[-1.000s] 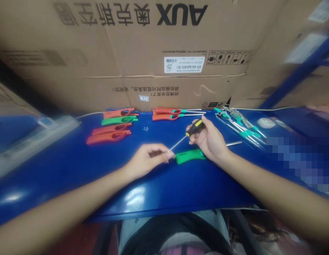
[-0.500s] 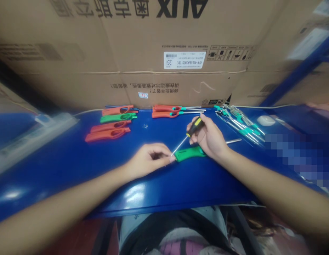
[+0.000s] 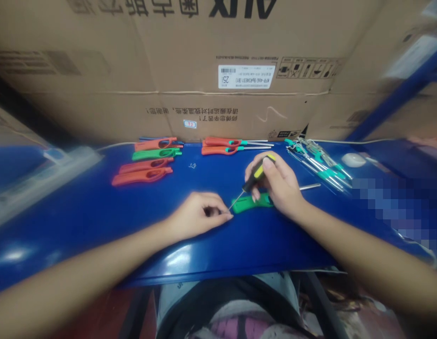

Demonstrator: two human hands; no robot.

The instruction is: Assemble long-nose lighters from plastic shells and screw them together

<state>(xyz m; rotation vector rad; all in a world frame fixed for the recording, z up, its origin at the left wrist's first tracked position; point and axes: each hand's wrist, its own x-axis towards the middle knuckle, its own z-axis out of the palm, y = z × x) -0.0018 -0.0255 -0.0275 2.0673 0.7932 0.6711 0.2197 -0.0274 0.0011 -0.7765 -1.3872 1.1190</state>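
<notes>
In my right hand is a screwdriver with a black and yellow handle, its thin shaft slanting down to the left. The screwdriver's tip meets the pinched fingertips of my left hand; whatever those fingers hold is too small or hidden to make out. Under my right hand lies a green long-nosed lighter on the blue tabletop. Its handle end points at my left fingertips and its metal tube sticks out to the right. Part of its middle is covered by my right hand.
Orange lighter shells and a green shell lie back left. Two orange lighters with metal tubes rest at the back. Several metal tubes with teal parts are heaped right, beside a white rounded object. A cardboard sheet stands behind.
The screwdriver has shifted slightly left and downward, and its handle is turned in my right hand. My left fingertips now sit a little apart from the green lighter's end.
</notes>
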